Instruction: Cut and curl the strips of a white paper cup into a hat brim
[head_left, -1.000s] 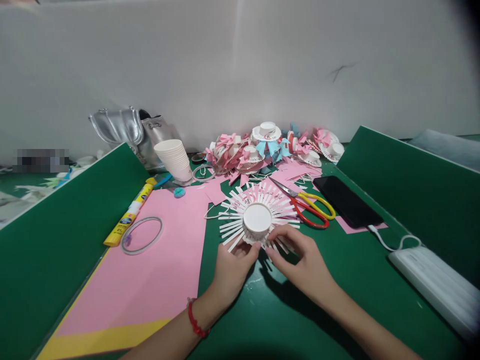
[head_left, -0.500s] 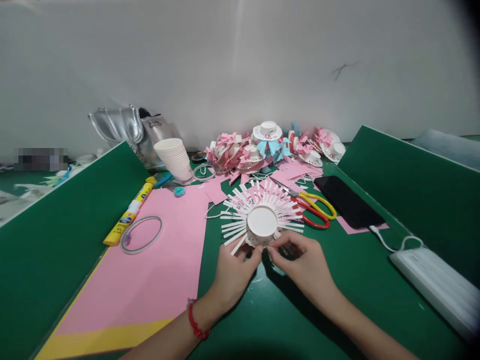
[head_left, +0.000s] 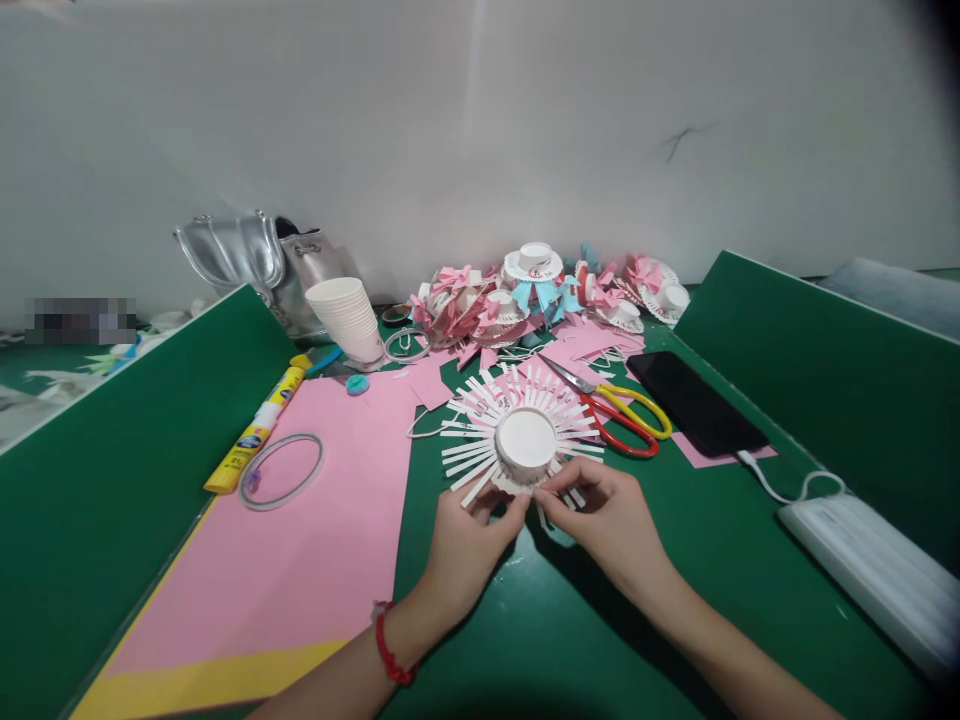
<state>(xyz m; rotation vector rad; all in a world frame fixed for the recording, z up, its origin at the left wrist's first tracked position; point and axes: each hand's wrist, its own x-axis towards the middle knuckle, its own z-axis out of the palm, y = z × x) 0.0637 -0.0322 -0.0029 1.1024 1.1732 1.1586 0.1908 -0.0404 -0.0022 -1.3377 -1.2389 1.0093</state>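
Note:
An upturned white paper cup (head_left: 525, 442), its wall cut into strips that fan outward, sits on the green table (head_left: 637, 600). My left hand (head_left: 472, 540) pinches the strips at its near left edge. My right hand (head_left: 607, 515) pinches the strips at its near right edge. Both hands have their fingers closed on the paper strips. A red cord circles my left wrist.
Red-and-yellow scissors (head_left: 619, 412) and a black phone (head_left: 694, 402) on a cable lie to the right. A pink sheet (head_left: 300, 540), tape ring (head_left: 281, 470), glue stick (head_left: 255, 432) and cup stack (head_left: 349, 315) lie left. Finished paper hats (head_left: 536, 290) and a silver bag (head_left: 255, 255) stand by the wall.
The cut cup has turned and tilted slightly between my fingers. My right hand has drawn a little nearer and closed in toward my left hand.

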